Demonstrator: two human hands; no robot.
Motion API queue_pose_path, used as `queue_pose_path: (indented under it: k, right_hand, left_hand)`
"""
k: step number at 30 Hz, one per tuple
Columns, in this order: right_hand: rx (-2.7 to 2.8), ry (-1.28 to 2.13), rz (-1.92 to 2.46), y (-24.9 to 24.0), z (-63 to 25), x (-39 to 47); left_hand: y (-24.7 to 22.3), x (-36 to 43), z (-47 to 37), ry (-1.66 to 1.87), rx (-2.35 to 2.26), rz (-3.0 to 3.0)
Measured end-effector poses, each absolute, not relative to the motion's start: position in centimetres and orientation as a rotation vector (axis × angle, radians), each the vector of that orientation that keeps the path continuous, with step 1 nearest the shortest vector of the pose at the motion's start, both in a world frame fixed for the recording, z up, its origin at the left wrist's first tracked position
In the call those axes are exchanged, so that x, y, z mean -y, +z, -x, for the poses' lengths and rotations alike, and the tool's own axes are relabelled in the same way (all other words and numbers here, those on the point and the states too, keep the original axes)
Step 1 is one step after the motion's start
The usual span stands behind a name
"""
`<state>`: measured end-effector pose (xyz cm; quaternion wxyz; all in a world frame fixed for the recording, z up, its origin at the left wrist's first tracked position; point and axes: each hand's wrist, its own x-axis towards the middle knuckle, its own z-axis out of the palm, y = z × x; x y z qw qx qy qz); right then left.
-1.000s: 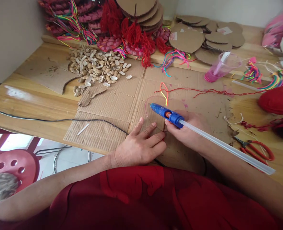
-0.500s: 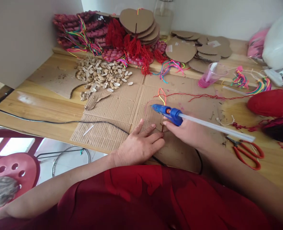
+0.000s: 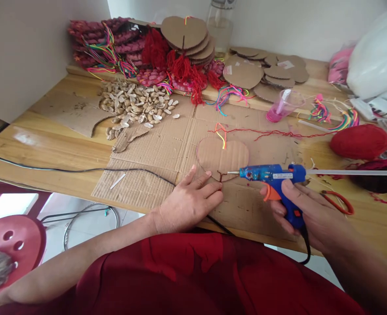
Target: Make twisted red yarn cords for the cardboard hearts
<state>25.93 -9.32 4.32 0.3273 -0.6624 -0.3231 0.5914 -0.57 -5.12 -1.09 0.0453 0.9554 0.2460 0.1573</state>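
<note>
At centre frame I see the left hand [image 3: 188, 202] lying flat, fingers spread, fingertips touching the lower edge of the cardboard heart [image 3: 222, 153]. At lower right, the right hand [image 3: 306, 212] is wrapped around the grip of the blue glue gun [image 3: 272, 175]; its nozzle points left, near the heart's bottom tip. Red scissors [image 3: 339, 201] lie just beyond.
</note>
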Motion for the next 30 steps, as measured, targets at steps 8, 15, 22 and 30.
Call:
queue_pose_path:
  k: [8,15,22,30]
  right_hand:
    - [0.778,1.665,1.777,3.2,-25.4,10.1]
    - [0.892,1.661,1.786,2.4,-24.9,9.8]
    - [1.017,1.592,1.853,2.3,-25.1,9.7]
    - [0.939,1.580,1.807,2.2,-24.7,8.7]
  left_hand:
    - [-1.2,5.0,0.6,0.512,-0.741,-2.898]
    - [-1.1,4.9,0.5,0.528,-0.755,-2.935]
    - [-0.9,4.7,0.2,0.561,-0.744,-2.987]
    - [-0.5,4.6,0.3,0.525,-0.723,-2.996]
